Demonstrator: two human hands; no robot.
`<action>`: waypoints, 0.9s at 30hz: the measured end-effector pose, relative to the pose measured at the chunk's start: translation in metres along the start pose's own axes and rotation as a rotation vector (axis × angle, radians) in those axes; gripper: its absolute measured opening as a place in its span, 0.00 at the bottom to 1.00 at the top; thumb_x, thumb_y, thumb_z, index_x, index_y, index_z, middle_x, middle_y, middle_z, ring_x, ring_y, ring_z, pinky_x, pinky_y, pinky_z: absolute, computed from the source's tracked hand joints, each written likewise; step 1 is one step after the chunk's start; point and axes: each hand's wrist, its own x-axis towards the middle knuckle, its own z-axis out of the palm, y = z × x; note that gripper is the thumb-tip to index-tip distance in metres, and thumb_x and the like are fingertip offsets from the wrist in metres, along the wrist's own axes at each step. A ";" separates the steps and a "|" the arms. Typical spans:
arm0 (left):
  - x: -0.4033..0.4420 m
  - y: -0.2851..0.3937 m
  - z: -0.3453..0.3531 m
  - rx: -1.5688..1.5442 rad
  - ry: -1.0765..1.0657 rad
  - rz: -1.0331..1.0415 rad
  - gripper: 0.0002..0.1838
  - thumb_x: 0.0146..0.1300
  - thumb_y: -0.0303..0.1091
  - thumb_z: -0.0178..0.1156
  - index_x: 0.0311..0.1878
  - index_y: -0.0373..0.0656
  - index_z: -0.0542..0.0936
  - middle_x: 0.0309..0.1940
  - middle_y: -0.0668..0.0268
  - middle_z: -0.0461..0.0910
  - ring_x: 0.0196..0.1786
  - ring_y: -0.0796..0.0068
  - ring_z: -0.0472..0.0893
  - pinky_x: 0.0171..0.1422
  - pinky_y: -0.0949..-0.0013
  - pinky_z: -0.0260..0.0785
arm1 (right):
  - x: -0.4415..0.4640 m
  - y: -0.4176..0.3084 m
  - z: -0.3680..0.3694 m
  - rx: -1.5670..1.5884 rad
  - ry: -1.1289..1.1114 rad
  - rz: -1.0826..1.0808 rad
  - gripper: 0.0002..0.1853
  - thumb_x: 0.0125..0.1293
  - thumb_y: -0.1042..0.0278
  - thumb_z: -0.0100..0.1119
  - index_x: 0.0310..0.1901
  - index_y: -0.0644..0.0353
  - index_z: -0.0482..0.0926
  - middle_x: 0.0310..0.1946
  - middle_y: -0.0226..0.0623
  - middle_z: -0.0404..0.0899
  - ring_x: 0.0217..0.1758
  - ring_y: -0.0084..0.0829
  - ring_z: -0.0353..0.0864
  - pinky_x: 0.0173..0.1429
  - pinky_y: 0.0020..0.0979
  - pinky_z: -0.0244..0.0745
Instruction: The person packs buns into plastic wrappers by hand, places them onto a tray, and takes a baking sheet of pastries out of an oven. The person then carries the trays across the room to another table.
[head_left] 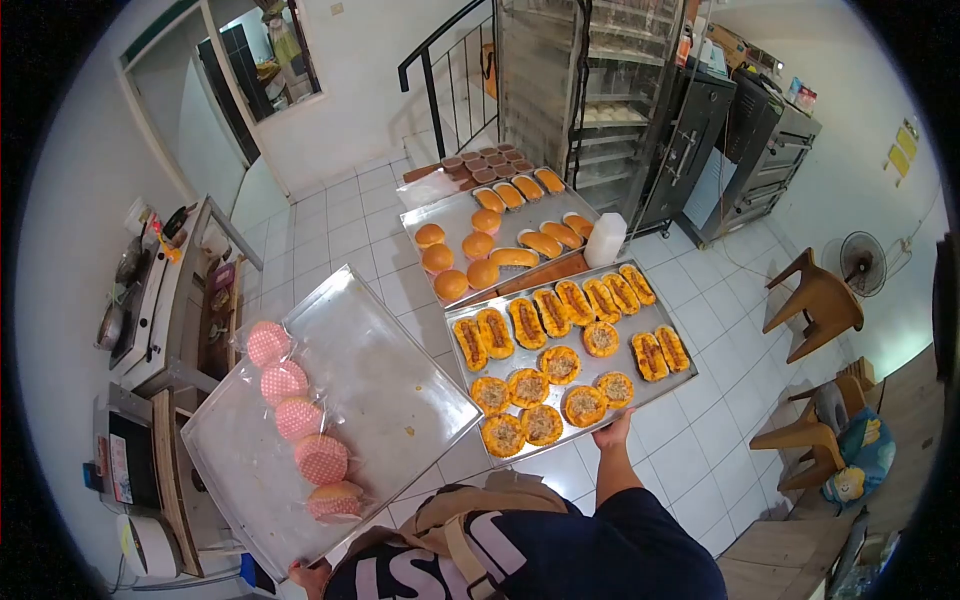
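My left hand (pixel 310 577) is at the near edge of a large metal tray (pixel 400 385), closed on its rim; its fingers are partly cut off by the view's bottom. On that tray lies a row of pink dotted paper cups (pixel 298 418) in clear plastic, at least one with a bun in it. With my right hand (pixel 614 430) I grip the near edge of a second baking tray (pixel 655 395), fingers hidden beneath. It carries round topped buns (pixel 528 387) and long topped buns (pixel 555 312) in paper cases. The two trays' edges meet or overlap near the middle.
Behind stands another tray (pixel 450 212) of plain buns, with a white bottle (pixel 604 240) by its corner. A tall rack (pixel 610 110) and ovens (pixel 770 150) are at the back. A stove (pixel 140 310) is left; brown chairs (pixel 825 305) and a fan (pixel 862 262) are right.
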 end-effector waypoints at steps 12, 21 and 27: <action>-0.084 -0.014 0.061 -0.148 0.137 -0.111 0.21 0.50 0.36 0.45 0.46 0.35 0.73 0.46 0.55 0.75 0.49 0.57 0.76 0.58 0.56 0.68 | 0.001 -0.002 0.004 -0.030 0.017 -0.015 0.40 0.62 0.30 0.25 0.66 0.53 0.54 0.66 0.36 0.54 0.68 0.41 0.55 0.69 0.44 0.52; -0.078 -0.028 0.056 -0.138 0.111 -0.084 0.22 0.50 0.37 0.44 0.46 0.35 0.73 0.46 0.55 0.75 0.48 0.57 0.77 0.56 0.57 0.70 | 0.000 -0.003 0.002 -0.020 -0.030 -0.010 0.40 0.61 0.29 0.25 0.66 0.53 0.54 0.66 0.37 0.55 0.68 0.41 0.55 0.69 0.44 0.52; -0.007 -0.036 0.007 -0.097 0.177 -0.071 0.21 0.50 0.37 0.44 0.46 0.37 0.73 0.45 0.58 0.75 0.47 0.58 0.76 0.55 0.59 0.71 | -0.010 -0.006 0.013 -0.035 -0.157 0.042 0.42 0.60 0.28 0.26 0.65 0.53 0.55 0.65 0.38 0.56 0.67 0.44 0.56 0.68 0.48 0.52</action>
